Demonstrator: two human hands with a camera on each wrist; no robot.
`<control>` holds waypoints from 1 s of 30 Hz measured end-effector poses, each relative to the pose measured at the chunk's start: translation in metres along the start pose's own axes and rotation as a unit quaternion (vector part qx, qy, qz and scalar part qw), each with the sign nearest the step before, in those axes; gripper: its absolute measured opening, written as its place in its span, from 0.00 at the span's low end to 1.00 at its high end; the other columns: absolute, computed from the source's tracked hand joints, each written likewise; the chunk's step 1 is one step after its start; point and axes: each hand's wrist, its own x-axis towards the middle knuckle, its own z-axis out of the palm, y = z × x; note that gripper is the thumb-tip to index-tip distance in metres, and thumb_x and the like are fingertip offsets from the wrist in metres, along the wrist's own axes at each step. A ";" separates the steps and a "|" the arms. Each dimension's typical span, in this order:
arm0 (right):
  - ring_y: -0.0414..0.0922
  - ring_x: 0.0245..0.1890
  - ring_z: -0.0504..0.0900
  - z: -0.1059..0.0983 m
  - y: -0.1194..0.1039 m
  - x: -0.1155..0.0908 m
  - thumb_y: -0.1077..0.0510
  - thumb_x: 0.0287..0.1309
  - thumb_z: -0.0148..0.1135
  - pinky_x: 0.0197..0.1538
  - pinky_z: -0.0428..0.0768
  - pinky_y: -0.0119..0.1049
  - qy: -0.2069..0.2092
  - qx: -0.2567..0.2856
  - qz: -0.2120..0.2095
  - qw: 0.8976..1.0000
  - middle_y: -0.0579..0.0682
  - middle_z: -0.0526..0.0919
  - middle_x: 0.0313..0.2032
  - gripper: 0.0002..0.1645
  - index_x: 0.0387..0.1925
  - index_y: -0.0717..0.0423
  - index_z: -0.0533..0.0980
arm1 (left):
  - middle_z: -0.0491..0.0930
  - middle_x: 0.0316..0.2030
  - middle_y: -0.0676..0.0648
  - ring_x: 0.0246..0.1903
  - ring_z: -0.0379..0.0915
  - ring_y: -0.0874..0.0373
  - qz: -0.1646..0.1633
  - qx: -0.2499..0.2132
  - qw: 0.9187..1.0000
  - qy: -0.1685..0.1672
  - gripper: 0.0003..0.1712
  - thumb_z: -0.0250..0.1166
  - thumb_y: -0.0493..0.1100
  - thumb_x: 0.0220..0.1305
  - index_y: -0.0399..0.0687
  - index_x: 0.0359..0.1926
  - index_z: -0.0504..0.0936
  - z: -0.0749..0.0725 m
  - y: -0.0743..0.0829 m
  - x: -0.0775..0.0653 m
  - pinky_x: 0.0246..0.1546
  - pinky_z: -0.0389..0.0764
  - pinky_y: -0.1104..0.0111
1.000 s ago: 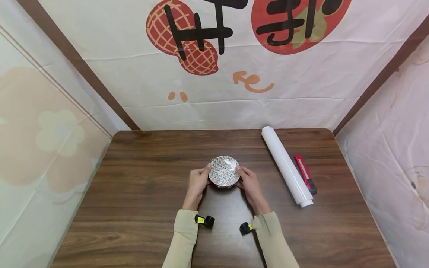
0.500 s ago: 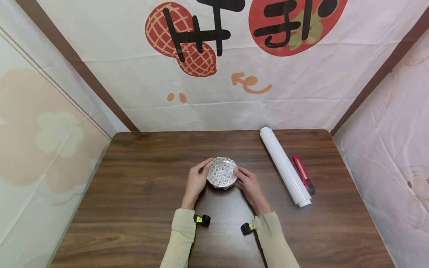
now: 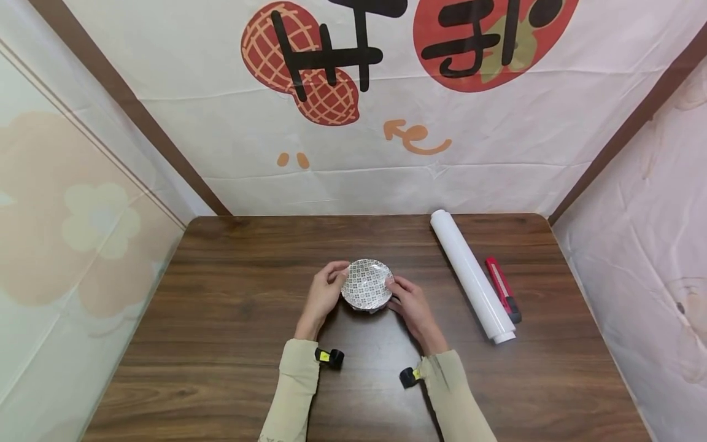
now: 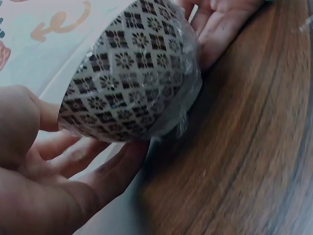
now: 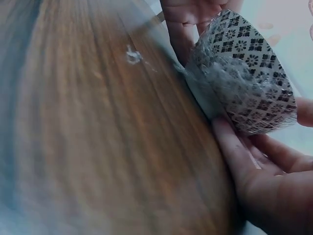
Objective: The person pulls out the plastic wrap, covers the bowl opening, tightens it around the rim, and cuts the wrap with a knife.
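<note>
A small bowl [image 3: 367, 284] with a dark flower-and-diamond pattern sits between the two hands at the middle of the table. Clear plastic film, crumpled in folds, clings to its patterned side, as the wrist views show. My left hand [image 3: 324, 291] holds the bowl's left side, thumb near the edge and fingers reaching around and below. On the opposite side my right hand [image 3: 411, 304] grips it, thumb over the edge and fingers bent beneath. The far undersides of both hands' fingers are partly hidden by the bowl.
To the right lies a white roll of plastic wrap [image 3: 472, 276], slanting across the wooden table [image 3: 232, 344]. Beside it is a red utility knife [image 3: 502, 288] with a dark end. A printed cloth wall [image 3: 248, 147] stands behind the table.
My left wrist and forearm have swung slightly to the left, and the left fingers have shifted along the bowl's edge. My right hand keeps nearly the same hold; the bowl stays almost in place.
</note>
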 end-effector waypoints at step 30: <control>0.42 0.55 0.83 -0.006 -0.010 0.007 0.67 0.74 0.54 0.55 0.85 0.30 -0.070 -0.017 -0.019 0.997 0.70 0.72 0.72 0.31 0.75 0.71 0.64 | 0.88 0.56 0.39 0.52 0.84 0.56 -0.011 -0.043 0.999 0.020 0.16 0.60 0.41 0.78 0.40 0.58 0.88 0.009 0.000 0.005 0.49 0.82 0.74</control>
